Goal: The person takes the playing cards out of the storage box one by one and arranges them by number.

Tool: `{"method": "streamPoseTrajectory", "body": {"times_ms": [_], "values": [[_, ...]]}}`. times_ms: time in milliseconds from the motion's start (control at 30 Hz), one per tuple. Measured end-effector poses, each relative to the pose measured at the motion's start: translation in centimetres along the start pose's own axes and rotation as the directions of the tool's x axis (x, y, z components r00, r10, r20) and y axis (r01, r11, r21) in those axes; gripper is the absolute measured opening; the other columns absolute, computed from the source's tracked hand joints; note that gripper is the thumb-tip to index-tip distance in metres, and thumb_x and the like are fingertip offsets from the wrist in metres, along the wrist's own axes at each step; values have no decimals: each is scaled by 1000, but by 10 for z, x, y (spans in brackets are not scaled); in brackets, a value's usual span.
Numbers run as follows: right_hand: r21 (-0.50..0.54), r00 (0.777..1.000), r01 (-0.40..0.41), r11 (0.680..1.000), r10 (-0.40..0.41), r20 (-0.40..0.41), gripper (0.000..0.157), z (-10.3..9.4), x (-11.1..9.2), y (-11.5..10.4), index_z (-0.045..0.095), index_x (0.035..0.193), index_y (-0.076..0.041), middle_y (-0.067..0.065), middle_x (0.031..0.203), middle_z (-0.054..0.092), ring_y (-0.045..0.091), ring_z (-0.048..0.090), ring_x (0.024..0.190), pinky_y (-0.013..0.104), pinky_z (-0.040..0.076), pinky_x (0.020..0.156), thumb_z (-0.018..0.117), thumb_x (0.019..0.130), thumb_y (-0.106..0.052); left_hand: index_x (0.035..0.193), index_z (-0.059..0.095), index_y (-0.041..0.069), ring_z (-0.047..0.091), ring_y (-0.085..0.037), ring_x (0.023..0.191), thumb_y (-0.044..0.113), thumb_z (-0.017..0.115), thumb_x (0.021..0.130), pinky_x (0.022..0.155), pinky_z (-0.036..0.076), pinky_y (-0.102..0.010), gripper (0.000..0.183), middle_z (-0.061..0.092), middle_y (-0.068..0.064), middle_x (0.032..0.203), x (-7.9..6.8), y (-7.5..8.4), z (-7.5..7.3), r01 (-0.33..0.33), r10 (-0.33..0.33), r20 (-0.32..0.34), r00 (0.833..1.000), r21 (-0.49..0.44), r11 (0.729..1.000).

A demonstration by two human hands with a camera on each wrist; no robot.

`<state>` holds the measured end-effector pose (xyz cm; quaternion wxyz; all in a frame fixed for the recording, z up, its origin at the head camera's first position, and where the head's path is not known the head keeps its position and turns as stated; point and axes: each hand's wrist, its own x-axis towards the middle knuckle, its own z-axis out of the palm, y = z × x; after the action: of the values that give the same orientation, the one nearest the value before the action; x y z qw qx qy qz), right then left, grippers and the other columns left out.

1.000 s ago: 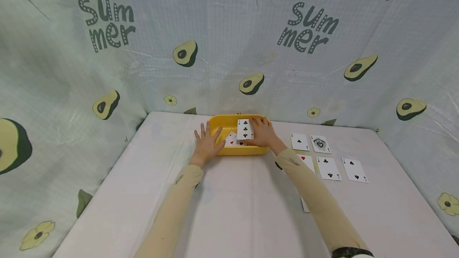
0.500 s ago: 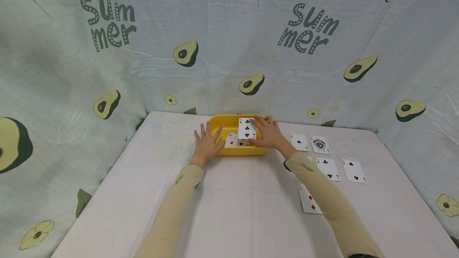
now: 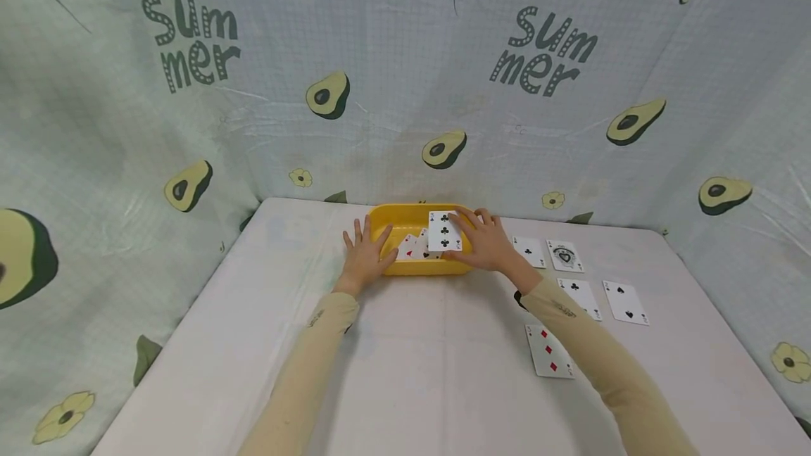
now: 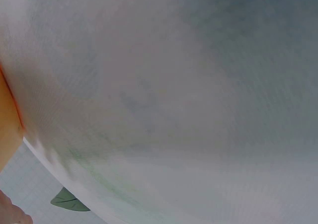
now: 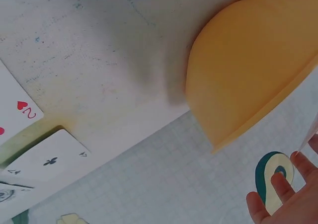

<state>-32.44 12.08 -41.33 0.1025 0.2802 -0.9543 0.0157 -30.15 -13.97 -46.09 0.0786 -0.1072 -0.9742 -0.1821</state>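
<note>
In the head view my right hand (image 3: 489, 245) pinches a three of clubs playing card (image 3: 445, 232) by its right side, face up over the right part of a yellow tray (image 3: 427, 268). Under and beside it, several cards lie in the tray, an ace of hearts (image 3: 408, 248) among them. My left hand (image 3: 364, 257) has its fingers spread at the tray's left rim, holding nothing. The right wrist view shows the right hand's fingertips (image 5: 282, 186) at the edge of a card, past the tray's wall (image 5: 243, 70).
Right of the tray lie an ace of clubs (image 3: 528, 252), an ace of spades (image 3: 564, 256), a two of clubs (image 3: 575, 293), a two of spades (image 3: 626, 302) and a three of diamonds (image 3: 546, 354). A two of hearts (image 5: 12, 107) shows in the right wrist view. A patterned cloth (image 3: 380, 160) hangs behind.
My right hand has shifted right with the three of clubs, baring more of the cards in the tray. The sleeve now uncovers the three of diamonds and hides the two of hearts. The left hand stays put.
</note>
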Motion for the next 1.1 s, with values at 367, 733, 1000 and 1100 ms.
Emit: {"method": "streamPoseTrajectory", "body": {"times_ms": [367, 733, 1000, 1100], "values": [[-11, 1000, 2, 1000, -2, 9, 78, -8, -30, 5, 27, 141, -19, 8, 145, 27, 32, 30, 121, 53, 29, 94, 49, 79, -60, 141, 27, 21, 0, -49, 133, 44, 40, 90, 100, 3, -67, 57, 4, -25, 148, 1, 1, 1, 3, -3, -1, 1000, 9, 1000], [5, 1000, -4, 1000, 4, -30, 75, -13, -74, 22, 29, 140, -21, 5, 145, 27, 32, 32, 118, 51, 30, 90, 52, 79, -57, 142, 26, 21, -3, -48, 134, 43, 40, 90, 101, -1, -66, 58, 1, -24, 148, 1, 1, 5, 13, -12, 4, 1000, -15, 1000], [57, 1000, -15, 998, 16, -20, 75, -23, -109, 37, 30, 139, -21, 5, 145, 27, 34, 30, 119, 58, 28, 92, 58, 77, -53, 142, 25, 20, -6, -47, 134, 43, 40, 90, 101, -5, -65, 58, -1, -24, 148, 0, 3, 2, 16, -16, 15, 1000, -57, 998], [59, 1000, -15, 998, 16, -17, 76, -25, -119, 43, 29, 139, -22, 5, 145, 27, 35, 29, 120, 58, 25, 94, 58, 76, -53, 142, 22, 24, -11, -46, 134, 49, 34, 90, 100, -10, -65, 59, -4, -22, 149, 3, -3, 9, -1, -1, -19, 1000, -69, 998]]}}
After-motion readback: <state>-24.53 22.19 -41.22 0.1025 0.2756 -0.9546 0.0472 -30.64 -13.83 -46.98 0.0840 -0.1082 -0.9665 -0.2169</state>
